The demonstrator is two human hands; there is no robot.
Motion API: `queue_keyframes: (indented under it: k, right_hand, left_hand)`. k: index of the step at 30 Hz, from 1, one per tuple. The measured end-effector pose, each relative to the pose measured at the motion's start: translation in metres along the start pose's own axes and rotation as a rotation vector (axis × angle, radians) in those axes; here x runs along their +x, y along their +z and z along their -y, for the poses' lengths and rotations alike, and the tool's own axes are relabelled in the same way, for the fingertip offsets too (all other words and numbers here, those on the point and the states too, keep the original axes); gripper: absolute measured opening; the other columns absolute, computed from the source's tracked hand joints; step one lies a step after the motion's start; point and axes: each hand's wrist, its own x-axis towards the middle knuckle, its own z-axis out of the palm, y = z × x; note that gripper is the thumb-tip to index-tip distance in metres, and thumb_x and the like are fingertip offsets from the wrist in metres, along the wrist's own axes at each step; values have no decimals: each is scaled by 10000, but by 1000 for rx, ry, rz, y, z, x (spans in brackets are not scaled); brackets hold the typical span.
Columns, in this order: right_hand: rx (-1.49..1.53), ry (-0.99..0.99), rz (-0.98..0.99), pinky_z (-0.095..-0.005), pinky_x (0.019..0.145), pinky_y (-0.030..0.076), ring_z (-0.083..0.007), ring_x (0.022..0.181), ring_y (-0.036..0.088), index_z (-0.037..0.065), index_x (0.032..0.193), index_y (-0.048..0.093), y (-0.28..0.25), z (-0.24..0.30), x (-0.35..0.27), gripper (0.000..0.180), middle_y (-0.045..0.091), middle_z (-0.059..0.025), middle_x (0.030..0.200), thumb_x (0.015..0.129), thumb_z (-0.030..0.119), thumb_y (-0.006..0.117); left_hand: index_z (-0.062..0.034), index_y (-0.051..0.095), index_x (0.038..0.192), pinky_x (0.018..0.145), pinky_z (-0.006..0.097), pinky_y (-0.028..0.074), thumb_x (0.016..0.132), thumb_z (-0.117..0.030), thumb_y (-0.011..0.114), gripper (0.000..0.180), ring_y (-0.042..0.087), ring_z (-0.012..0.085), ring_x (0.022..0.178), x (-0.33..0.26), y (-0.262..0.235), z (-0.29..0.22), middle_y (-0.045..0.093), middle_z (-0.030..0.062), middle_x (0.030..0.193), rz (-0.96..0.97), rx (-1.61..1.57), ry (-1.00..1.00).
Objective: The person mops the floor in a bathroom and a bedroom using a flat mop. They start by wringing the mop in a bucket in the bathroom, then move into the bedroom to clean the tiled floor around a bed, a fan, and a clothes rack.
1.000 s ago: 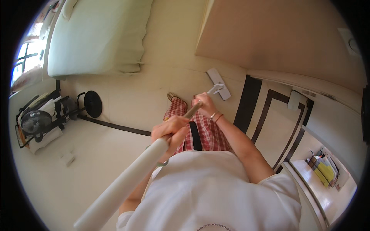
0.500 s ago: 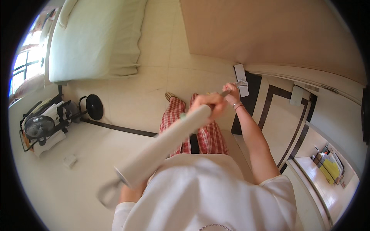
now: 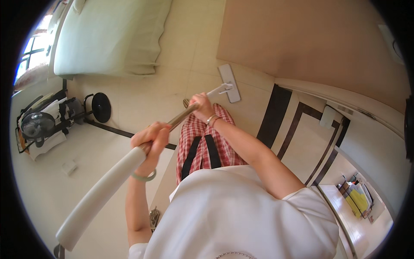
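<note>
Both hands are wrapped round the metallic pole of a flat mop (image 3: 181, 115). My left hand (image 3: 151, 139) grips it just below the thick white handle sleeve (image 3: 101, 194), which slants down to the lower left. Farther along the pole, my right hand (image 3: 201, 108) is closed round it above the white lower section. The white rectangular mop head (image 3: 230, 83) lies on the cream tiled floor (image 3: 181, 56), ahead of my feet and a little to the right. A green bangle circles my left wrist.
A bed with a pale green cover (image 3: 108, 39) stands at far left. A wooden panel (image 3: 302, 39) fills the far right, with a dark threshold strip (image 3: 274, 116) near it. At left, a black stand with a round base (image 3: 101, 107) and a clear-lidded pot (image 3: 38, 125) sit together.
The mop head has moved left from the dark threshold onto the tiles. Both hands have shifted left with the pole, and the white handle sleeve has swung farther to the lower left.
</note>
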Motion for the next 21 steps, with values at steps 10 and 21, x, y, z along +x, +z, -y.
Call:
queue_keyframes:
  k: [10, 21]
  right_hand:
    - [96, -123, 366, -394, 757, 497, -301, 888, 557, 143, 724, 608, 109, 62, 14, 75, 633, -49, 776, 777, 195, 619]
    - [100, -205, 431, -415, 757, 488, -324, 816, 557, 79, 715, 579, 56, 71, 9, 87, 615, -112, 761, 788, 116, 608]
  left_hand:
    - [-76, 310, 620, 852, 393, 480, 928, 59, 478, 375, 426, 118, 563, -52, -48, -12, 408, 1, 554, -318, 75, -5]
    - [-22, 448, 626, 809, 413, 522, 911, -4, 540, 301, 511, 162, 581, -58, -37, -18, 493, 41, 583, -271, 7, 161]
